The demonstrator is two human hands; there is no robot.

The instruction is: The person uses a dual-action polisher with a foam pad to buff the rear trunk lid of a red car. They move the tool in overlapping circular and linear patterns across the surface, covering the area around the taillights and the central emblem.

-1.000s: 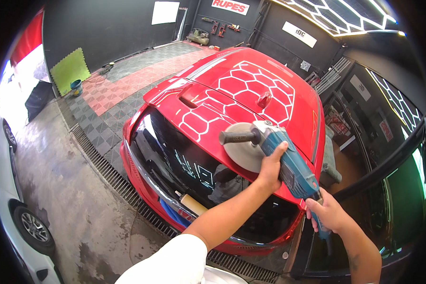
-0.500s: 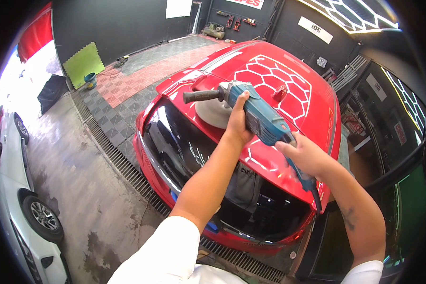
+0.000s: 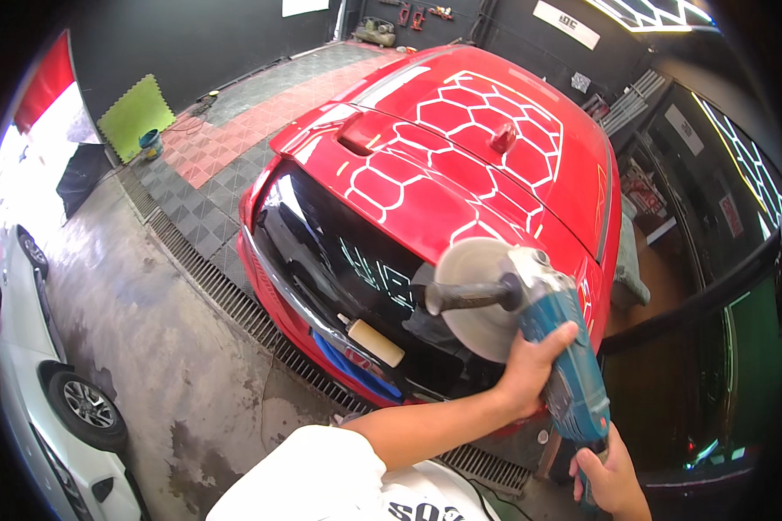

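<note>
A blue car polisher [image 3: 573, 373] with a round whitish pad [image 3: 473, 326] is in both my hands. My left hand [image 3: 530, 373] wraps round the front of its body. Its rear handle is gripped by my right hand [image 3: 613, 473], low at the right. The black side handle [image 3: 473, 295] points left with no hand on it. The pad stands tilted in front of the right side of the red car's [image 3: 321, 148] rear end, partly hiding the dark rear window [image 3: 313, 252]. Whether the pad touches the car, I cannot tell.
A bottle [image 3: 375, 341] of cream-coloured liquid lies at the lower rear window, beside a blue cloth [image 3: 356, 369]. A floor grate [image 3: 208, 265] runs behind the car. A white car [image 3: 35, 347] stands at left. Dark glass [image 3: 669, 391] is at right. A cord [image 3: 495, 495] hangs near me.
The polisher has come off the roof's rear edge, toward me and down to the right, both hands still on it. The bottle and the roof's left rear now show.
</note>
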